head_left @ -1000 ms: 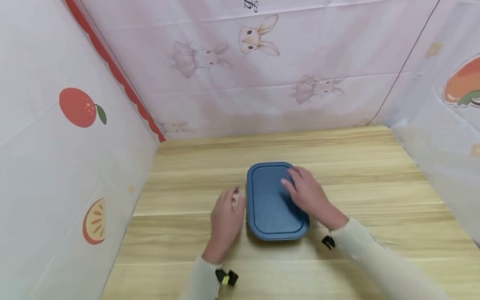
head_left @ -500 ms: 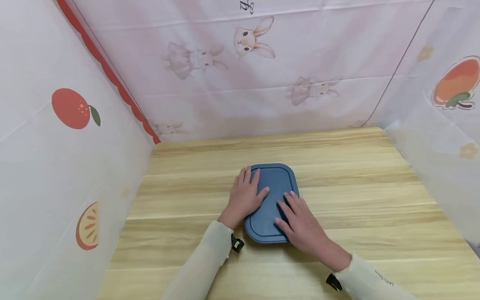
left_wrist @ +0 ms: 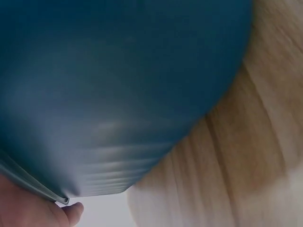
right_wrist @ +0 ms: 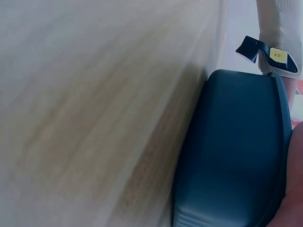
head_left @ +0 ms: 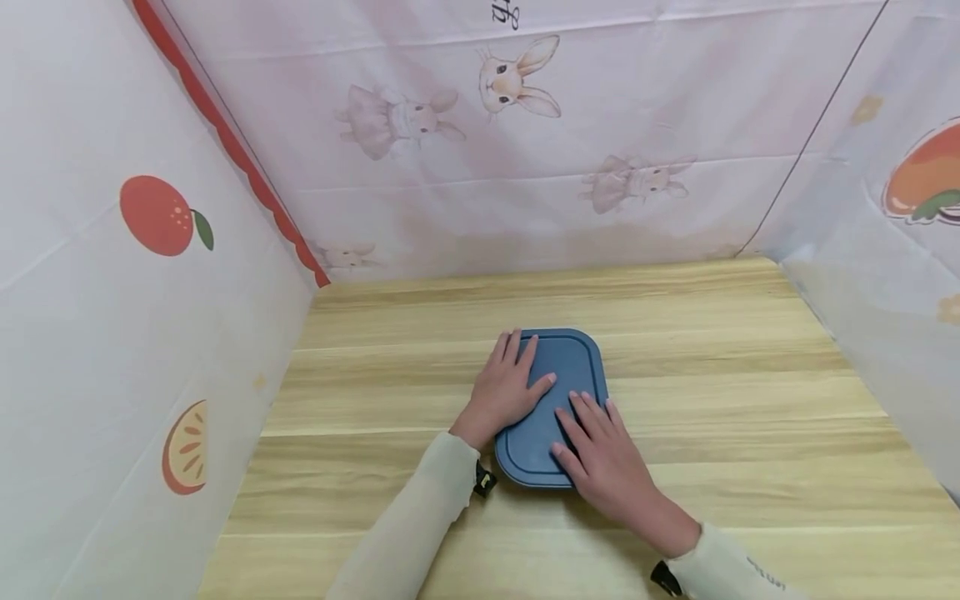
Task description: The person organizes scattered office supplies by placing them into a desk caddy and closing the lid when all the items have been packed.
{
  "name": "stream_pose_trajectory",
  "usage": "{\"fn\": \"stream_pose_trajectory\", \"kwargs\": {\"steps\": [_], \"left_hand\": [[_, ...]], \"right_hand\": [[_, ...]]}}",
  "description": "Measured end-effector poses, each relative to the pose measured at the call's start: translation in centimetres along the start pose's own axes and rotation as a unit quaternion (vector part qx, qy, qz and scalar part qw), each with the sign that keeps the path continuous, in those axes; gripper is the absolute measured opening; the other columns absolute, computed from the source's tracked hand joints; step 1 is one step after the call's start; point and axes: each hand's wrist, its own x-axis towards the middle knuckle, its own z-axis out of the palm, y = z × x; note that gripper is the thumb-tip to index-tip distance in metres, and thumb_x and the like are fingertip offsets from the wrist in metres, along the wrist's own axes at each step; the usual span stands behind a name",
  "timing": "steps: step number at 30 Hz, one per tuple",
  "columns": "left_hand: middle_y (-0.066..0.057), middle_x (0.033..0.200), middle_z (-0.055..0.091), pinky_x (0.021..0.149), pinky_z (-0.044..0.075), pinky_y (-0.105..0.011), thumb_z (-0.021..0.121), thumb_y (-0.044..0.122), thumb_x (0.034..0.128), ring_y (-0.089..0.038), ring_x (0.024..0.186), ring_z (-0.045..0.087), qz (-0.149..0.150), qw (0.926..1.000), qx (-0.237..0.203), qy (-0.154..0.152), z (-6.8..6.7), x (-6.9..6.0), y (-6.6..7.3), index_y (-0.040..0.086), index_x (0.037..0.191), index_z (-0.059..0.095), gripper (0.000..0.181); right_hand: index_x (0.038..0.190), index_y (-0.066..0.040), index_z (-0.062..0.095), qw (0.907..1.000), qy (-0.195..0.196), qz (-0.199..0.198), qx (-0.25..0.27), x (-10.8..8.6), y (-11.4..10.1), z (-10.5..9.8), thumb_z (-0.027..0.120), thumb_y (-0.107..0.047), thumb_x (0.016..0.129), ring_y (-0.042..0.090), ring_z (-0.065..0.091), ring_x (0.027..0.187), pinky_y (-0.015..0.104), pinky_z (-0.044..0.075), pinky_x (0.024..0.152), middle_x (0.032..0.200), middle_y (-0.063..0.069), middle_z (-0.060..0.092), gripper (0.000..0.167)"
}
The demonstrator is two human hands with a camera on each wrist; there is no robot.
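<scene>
A dark blue rectangular container with a flat lid point(head_left: 555, 358) stands on the wooden table. Across the lid's left edge lies my left hand point(head_left: 504, 390), its fingers extended toward the far side and the thumb spread over the top. My right hand point(head_left: 609, 454) rests on the near right part of the lid with straight fingers. The left wrist view shows the container's side wall point(left_wrist: 132, 85) close up, with part of a hand point(left_wrist: 28, 208) at the lid's rim. In the right wrist view, the container point(right_wrist: 232, 146) sits on the table beside a hand point(right_wrist: 291, 189).
The wooden table point(head_left: 390, 350) reaches back to a pink rabbit-print cloth point(head_left: 525, 208). White fruit-print cloths hang at the left point(head_left: 90, 333) and right point(head_left: 862, 275). A black wrist strap with a yellow label point(right_wrist: 278, 55) shows in the right wrist view.
My left hand has moved from beside the container onto its lid. My right hand has come nearer along the right side and lies flat. Over the last half second both hands hardly shift.
</scene>
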Motion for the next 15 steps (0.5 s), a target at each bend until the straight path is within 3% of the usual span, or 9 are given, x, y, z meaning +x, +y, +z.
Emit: {"fn": "stream_pose_trajectory", "kwargs": {"steps": [5,9,15], "left_hand": [[-0.011,0.170,0.007,0.126,0.017,-0.045,0.032,0.066,0.1017,-0.029,0.158,0.002,0.000,0.9999,-0.005,0.010,0.2,0.1,0.0,0.019,0.163,0.016,0.079],[-0.013,0.170,0.011,0.125,0.019,-0.050,0.031,0.066,0.1020,-0.032,0.157,0.007,0.006,0.9995,-0.024,0.020,0.2,0.0,-0.1,0.019,0.163,0.017,0.078],[-0.013,0.168,0.019,0.124,0.017,-0.053,0.023,0.070,0.1010,-0.031,0.155,0.015,0.029,0.9974,-0.053,0.039,-0.5,-0.4,-0.5,0.021,0.162,0.020,0.079]], "right_hand": [[0.149,-0.012,0.049,0.9999,0.009,0.002,0.005,0.0,0.2,0.1,0.046,-0.047,0.105,0.033,0.025,0.153,0.061,0.017,0.120,0.163,0.014,0.034,0.056],[0.151,-0.011,0.047,0.9998,-0.007,0.005,0.015,-0.1,0.2,-0.1,0.043,-0.049,0.106,0.034,0.023,0.153,0.060,0.014,0.122,0.163,0.015,0.032,0.059],[0.154,-0.008,0.040,0.9976,-0.027,0.002,0.064,1.0,1.0,-2.1,0.039,-0.050,0.107,0.034,0.025,0.152,0.057,0.019,0.122,0.163,0.015,0.031,0.063]]}}
